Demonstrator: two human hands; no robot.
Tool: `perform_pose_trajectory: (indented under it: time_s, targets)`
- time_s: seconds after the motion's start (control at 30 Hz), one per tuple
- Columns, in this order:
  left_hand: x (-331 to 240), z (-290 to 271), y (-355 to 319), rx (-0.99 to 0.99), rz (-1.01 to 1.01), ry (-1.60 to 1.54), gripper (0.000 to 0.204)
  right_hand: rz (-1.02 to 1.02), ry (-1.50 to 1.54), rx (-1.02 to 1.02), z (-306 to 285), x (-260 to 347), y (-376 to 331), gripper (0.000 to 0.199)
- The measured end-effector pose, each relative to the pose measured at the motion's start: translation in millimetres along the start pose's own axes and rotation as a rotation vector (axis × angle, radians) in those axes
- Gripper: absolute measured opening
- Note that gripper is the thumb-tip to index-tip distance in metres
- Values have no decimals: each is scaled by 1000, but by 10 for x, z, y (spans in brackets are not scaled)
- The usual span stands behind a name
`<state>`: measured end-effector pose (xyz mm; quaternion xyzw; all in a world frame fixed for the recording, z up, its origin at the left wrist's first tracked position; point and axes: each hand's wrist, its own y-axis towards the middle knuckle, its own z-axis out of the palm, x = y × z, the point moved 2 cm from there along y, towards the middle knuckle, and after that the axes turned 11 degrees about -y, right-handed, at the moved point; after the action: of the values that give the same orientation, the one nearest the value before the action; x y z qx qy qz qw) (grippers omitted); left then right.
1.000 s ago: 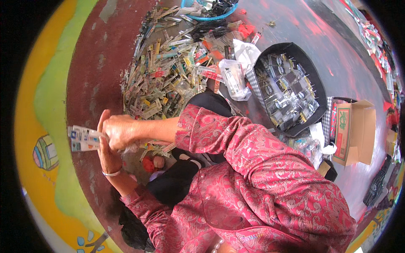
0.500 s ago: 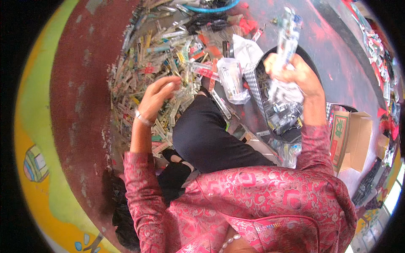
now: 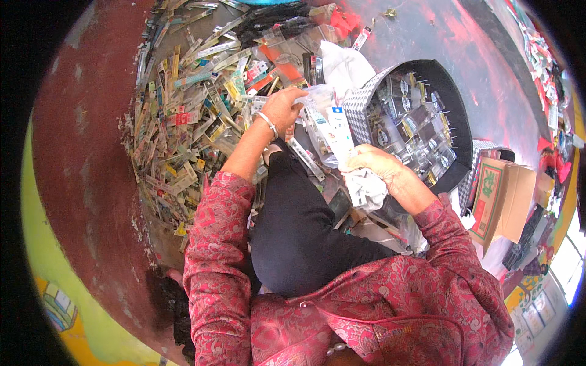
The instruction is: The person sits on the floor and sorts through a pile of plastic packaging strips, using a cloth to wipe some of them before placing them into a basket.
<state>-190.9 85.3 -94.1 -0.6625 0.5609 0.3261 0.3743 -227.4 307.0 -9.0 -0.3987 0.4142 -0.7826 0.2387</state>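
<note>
My left hand point(image 3: 282, 111) pinches the upper edge of a clear plastic bag point(image 3: 316, 131), which lies open beside the heap of slim packets. In my right hand point(image 3: 373, 163) are narrow white packets point(image 3: 339, 129), one with a blue mark, slanting up over the bag. A crumpled white cloth point(image 3: 368, 188) is bunched under the same hand. Just right of it stands a black-lined box with a checked outside point(image 3: 459, 116). Several clear packs with dark and gold pieces point(image 3: 410, 113) fill that box.
A wide heap of slim, colourful packets point(image 3: 189, 122) covers the floor to the left and ahead. Beyond the bag lies another white cloth point(image 3: 345, 67). An open cardboard carton point(image 3: 499, 201) stands at the right, with more packets along the far right side.
My right hand has come down and left from over the checked box, bringing the packets and cloth to the bag. My left hand has moved right from above the heap and taken the bag's edge.
</note>
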Motion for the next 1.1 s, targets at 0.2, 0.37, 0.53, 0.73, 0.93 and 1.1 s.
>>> perform_pose_trajectory:
  time_s: [0.2, 0.37, 0.53, 0.73, 0.93, 1.1]
  targets:
    - [-230, -16, -46, -79, 58, -57, 34, -13, 106, 40, 91, -18, 441, 11]
    - [-140, -7, -93, -118, 72, -82, 37, 108, 530, 101, -72, -328, 718, 15]
    - [-27, -94, -183, -171, -131, -112, 29, 50, 700, -98, -337, -437, 730, 9]
    - [-33, -53, -153, -90, -125, 118, 13, -54, 676, 49, 79, -278, 549, 14]
    - [-80, -19, -293, 42, 20, 111, 20, -289, 575, 187, 19, -206, 298, 18]
    - [-93, 36, -279, 172, 124, 558, 14, -178, 436, 300, 109, -222, 260, 20]
